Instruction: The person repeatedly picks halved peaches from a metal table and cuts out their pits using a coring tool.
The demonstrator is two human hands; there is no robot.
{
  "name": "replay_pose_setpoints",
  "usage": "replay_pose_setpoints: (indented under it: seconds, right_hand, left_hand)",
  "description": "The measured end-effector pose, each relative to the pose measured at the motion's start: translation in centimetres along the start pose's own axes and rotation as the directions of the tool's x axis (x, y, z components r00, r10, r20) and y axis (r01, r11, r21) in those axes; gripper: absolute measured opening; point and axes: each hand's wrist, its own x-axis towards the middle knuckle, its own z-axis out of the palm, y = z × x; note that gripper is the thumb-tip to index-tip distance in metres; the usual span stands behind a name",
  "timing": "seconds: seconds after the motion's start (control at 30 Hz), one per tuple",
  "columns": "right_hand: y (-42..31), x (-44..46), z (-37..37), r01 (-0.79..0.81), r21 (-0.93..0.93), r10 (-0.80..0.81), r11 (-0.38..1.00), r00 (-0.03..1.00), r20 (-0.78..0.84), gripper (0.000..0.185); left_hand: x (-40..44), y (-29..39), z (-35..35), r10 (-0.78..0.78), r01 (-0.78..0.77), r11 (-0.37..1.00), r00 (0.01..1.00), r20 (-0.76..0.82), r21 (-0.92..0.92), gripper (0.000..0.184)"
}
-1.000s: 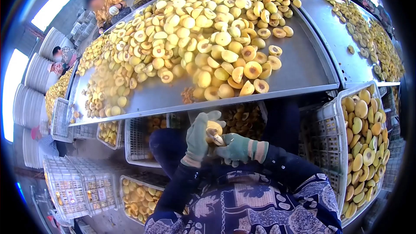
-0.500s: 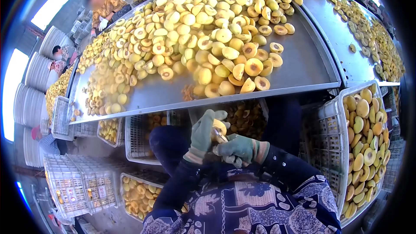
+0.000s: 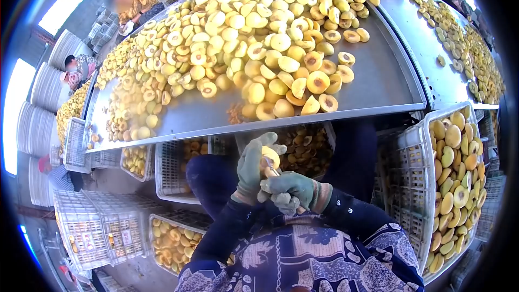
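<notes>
- While the left hand [image 3: 250,172] cups a yellow fruit [image 3: 270,154], fingers curled round it, the right hand [image 3: 292,189] is clenched on a thin tool [image 3: 278,171], tip at the fruit.
- Fruit sits between the patterned top [image 3: 308,249] and the near edge of the metal tabletop [image 3: 386,84].
- Heap of fruit halves [image 3: 230,35] on the tabletop.
- Filled crate [image 3: 406,170] beside the wearer, right side.

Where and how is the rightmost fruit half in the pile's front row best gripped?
I'd pinch the fruit half by its outer rim, coming from the right: bare metal tabletop lies on that side, while neighbouring halves crowd its left. Its cut face is turned towards the camera, leaving the edge exposed.
</notes>
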Motion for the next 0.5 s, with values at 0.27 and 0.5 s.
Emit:
replay_pose_setpoints:
  seconds: [0.27, 0.5]
  right_hand:
    - [2.9, 3.4, -2.4, -0.158, 0.496, -0.206, 0.854, 0.772, 0.601, 0.035]
    - [1.4, 2.2, -1.4, 0.031, 0.479, -0.308, 0.877, 0.803, 0.511, 0.034]
  left_hand:
    - [-1.1, 0.0, 0.6, 0.206, -0.21, 0.977, 0.974, -0.094, -0.045, 0.035]
    - [2.1, -1.1, -6.2, 0.768, -0.605, 0.581, 0.628, -0.122, 0.545, 0.042]
